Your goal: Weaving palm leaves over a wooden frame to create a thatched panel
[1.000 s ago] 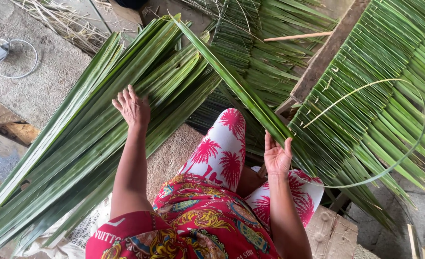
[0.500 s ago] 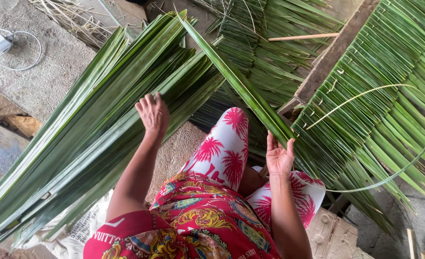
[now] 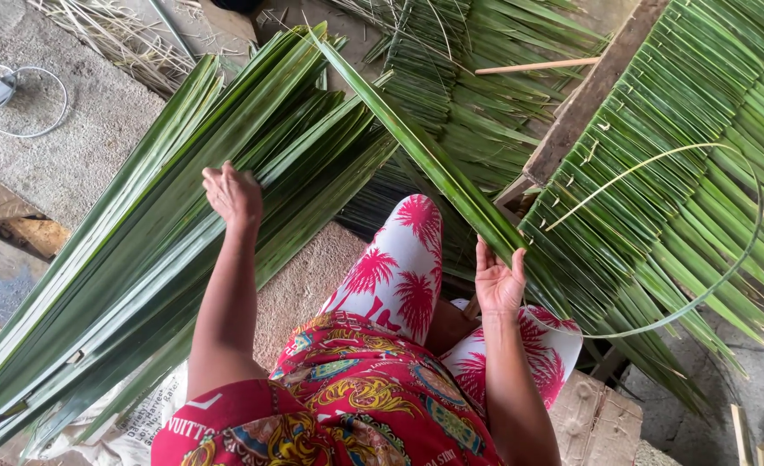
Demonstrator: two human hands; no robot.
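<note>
Hands work best slow here: the left hand [image 3: 233, 195] rests open on the leaf pile [image 3: 166, 242], while the right hand [image 3: 498, 280] should pinch its long leaf [image 3: 416, 147] firmly near the mat [image 3: 658, 190].

The left hand [image 3: 233, 194] now lies further right and lower on the pile of palm leaves [image 3: 140, 259], nearer the single long leaf [image 3: 416, 147], its fingers curling.

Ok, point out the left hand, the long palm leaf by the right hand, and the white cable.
left hand [image 3: 233, 194], head view, back of hand
long palm leaf [image 3: 416, 142], head view, mid-blade
white cable [image 3: 50, 116], head view, loop's right curve
</note>
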